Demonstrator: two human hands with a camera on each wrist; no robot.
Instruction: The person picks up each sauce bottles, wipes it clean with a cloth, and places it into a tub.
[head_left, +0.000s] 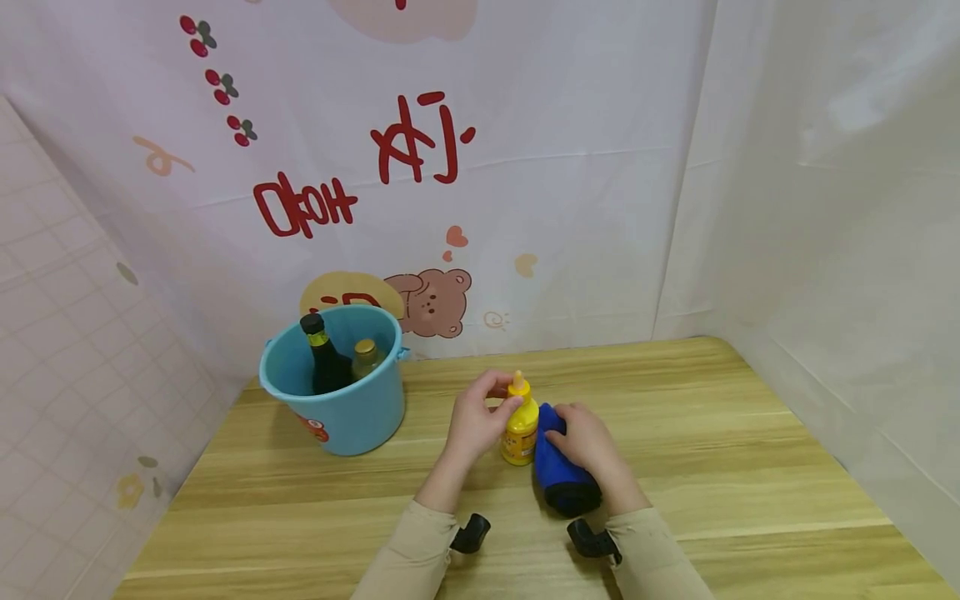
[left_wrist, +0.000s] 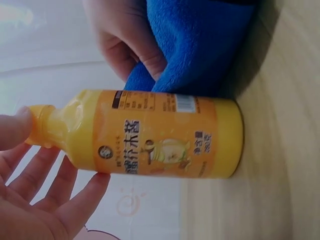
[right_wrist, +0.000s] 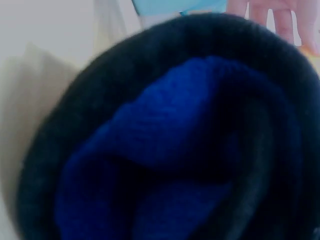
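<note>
A yellow squeeze bottle (head_left: 519, 433) with a pointed cap stands upright near the middle of the table. My left hand (head_left: 480, 414) pinches it at the neck and cap, with the thumb (left_wrist: 15, 129) on the cap side and a fingertip touching the bottle's shoulder. Beside the bottle, on its right, is a blue cloth (head_left: 558, 467) with a black edge, rolled or folded loosely. My right hand (head_left: 588, 440) grips this cloth from above. In the right wrist view the cloth's open rolled end (right_wrist: 165, 105) hides the right hand.
At the back left of the wooden table (head_left: 720, 467) stands a light blue bucket (head_left: 367, 421). Inside it are a dark bottle (head_left: 327, 367) with a black cap and a jar or bottle with a gold lid (head_left: 365, 347). Printed white curtains (head_left: 585, 208) hang behind and beside the table.
</note>
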